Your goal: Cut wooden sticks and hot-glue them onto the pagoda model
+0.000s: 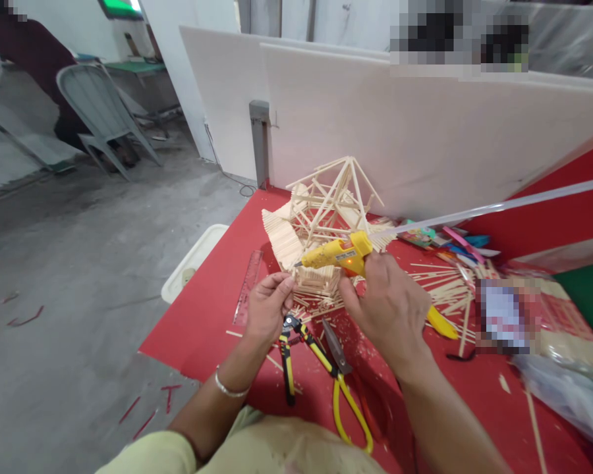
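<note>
My right hand (388,299) is wrapped round the handle of a yellow glue gun (333,255). A long clear glue stick (494,207) runs out of its back toward the upper right. The gun's nozzle points left, just above the fingertips of my left hand (271,303). Those fingers are pinched together at the near edge of a model built of thin wooden sticks (284,240); what they grip is too small to make out. The model has slatted panels and an open pointed frame. Below it lie black-and-yellow wire strippers (289,359) and scissors with yellow handles (348,395).
A clear ruler (248,286) lies left of the model on the red table (192,329). Loose sticks (445,286) and plastic packets (568,316) lie to the right. White boards (425,138) stand behind. A person (34,59) sits on a chair (96,99) at far left.
</note>
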{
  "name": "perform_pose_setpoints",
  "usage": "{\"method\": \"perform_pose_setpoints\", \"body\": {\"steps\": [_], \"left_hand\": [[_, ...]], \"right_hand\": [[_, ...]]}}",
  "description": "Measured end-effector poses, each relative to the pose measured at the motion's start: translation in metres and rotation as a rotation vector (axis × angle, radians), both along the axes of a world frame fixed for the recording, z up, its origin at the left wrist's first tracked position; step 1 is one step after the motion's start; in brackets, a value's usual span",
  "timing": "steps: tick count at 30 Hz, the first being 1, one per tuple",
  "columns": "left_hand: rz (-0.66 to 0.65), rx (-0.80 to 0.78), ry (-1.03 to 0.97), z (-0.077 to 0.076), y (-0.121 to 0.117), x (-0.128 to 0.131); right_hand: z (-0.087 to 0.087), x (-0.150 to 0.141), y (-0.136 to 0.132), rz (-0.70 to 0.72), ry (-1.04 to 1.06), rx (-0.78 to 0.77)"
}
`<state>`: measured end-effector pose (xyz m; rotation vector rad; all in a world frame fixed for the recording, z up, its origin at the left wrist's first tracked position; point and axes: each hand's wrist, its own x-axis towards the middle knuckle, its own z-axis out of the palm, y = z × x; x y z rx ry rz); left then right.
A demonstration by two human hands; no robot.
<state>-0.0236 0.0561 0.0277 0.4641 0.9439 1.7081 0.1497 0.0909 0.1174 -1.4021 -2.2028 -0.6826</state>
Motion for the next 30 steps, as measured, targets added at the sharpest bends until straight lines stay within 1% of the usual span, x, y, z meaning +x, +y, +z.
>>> {"method": "perform_pose_setpoints", "body": {"steps": [9, 15, 21, 26, 30], "left_hand": [[0.004, 0.018, 0.009, 0.0013, 0.0009, 0.0001], [0.006, -0.003, 0.027, 0.0011, 0.0016, -0.0004], [0.009, 0.004, 0.036, 0.0014, 0.0025, 0.0001], [0.010, 0.006, 0.021, 0.0002, 0.0040, 0.0005], [0.016, 0.007, 0.013, -0.0001, 0.0058, 0.0008]], "right_hand": [[-0.0004, 0.0007, -0.0005, -0.008, 0.002, 0.011], [-0.0012, 0.0016, -0.0022, -0.017, -0.011, 0.011], [-0.0030, 0.0042, -0.0035, -0.002, -0.019, 0.024], [-0.0015, 0.0023, -0.0018, -0.023, -0.018, 0.023], [-0.0002, -0.0006, -0.0002, -0.013, -0.007, 0.022]]}}
